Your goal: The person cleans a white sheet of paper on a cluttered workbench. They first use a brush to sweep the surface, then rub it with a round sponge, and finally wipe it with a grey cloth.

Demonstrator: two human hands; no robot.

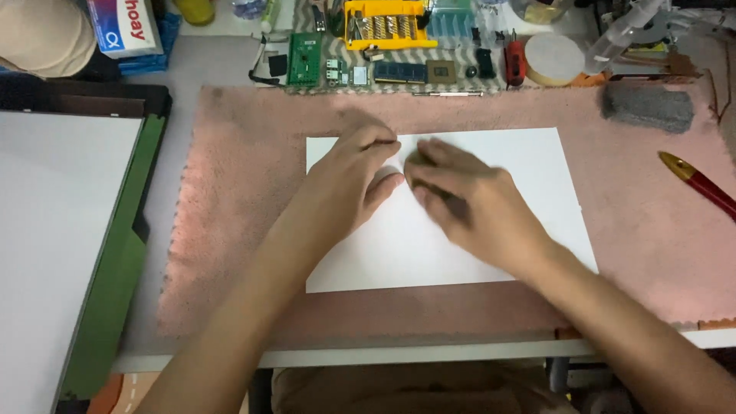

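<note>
A white sheet of paper (475, 230) lies mid-frame on a pink cloth (230, 230), and the left hand (349, 184) and right hand (468, 203) press flat on its upper part, fingers together and nearly meeting, gripping nothing. At the top edge, a yellow case (387, 23) holds a row of screwdriver bits, with a green circuit board (304, 58) just left. A grey block (648, 106) and red-handled tool (701, 184) lie at right.

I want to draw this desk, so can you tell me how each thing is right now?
White sheet of paper: lying flat on the pink towel, partly covered by both hands.
Pink towel: spread flat on the table.
Left hand: resting on the paper, fingers curled.
Right hand: flat on the paper.
Red-handled tool: lying on the towel, untouched.
Grey block: lying at the towel's far edge.
</note>
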